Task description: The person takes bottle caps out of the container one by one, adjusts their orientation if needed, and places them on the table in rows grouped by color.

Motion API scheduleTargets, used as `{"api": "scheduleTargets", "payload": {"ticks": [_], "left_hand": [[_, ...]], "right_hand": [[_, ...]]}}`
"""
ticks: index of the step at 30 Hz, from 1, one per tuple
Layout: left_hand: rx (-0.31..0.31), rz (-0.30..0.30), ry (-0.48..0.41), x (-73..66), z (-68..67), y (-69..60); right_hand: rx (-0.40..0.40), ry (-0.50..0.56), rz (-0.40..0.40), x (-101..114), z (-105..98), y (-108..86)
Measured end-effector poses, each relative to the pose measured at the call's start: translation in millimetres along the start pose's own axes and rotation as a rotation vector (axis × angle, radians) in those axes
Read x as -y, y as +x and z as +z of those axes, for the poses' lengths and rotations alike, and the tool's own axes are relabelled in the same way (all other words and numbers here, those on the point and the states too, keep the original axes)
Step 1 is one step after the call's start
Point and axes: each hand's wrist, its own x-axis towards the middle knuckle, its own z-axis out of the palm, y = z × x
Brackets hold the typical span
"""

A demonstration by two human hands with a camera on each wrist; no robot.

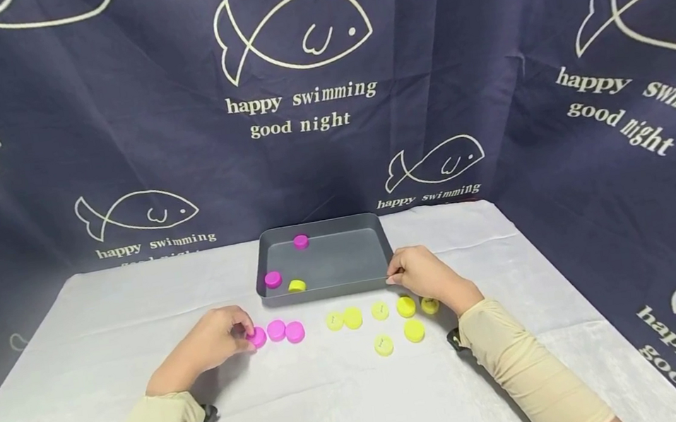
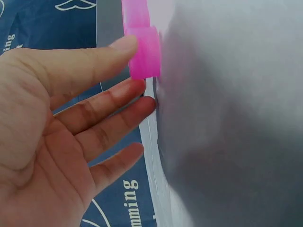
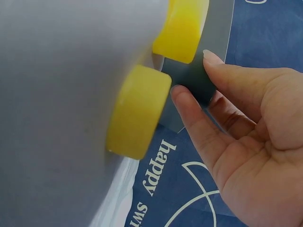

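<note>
My left hand (image 1: 216, 337) pinches a pink round disc (image 1: 256, 337) between thumb and index finger, low over the white table. The other fingers spread loosely below it in the left wrist view. Two more pink discs (image 1: 285, 331) lie just to its right. My right hand (image 1: 421, 273) holds the near right corner of a dark grey rectangular tray (image 1: 323, 293) by its rim. In the right wrist view the thumb and fingers lie around that corner, the fingertips partly hidden. Inside the tray are two pink discs (image 1: 273, 279) and one yellow disc (image 1: 297, 286).
Several yellow discs (image 1: 414, 331) lie on the white-covered table (image 1: 339, 410) in front of the tray. Some are paler with a small dark mark, and one (image 1: 430, 306) sits beneath the right wrist. A navy fish-print cloth (image 1: 307, 172) hangs behind the table and along its sides.
</note>
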Motion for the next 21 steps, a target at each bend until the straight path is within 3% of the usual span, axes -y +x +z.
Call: {"api": "scheduleTargets", "payload": {"ticks": [14, 17, 21], "left_hand": [[-0.093, -0.010, 0.016, -4.9, -7.2, -0.5], [-0.169, -0.003, 0.002, -5.1, -5.9, 0.4], [-0.329, 0.017, -0.007, -10.6, -5.8, 5.9]], "right_hand": [[-0.008, -0.010, -0.009, 0, -2, 0.2], [-0.009, -0.013, -0.010, -1, -2, 0.5], [-0.004, -0.013, -0.007, 0, 1, 1.7]]}}
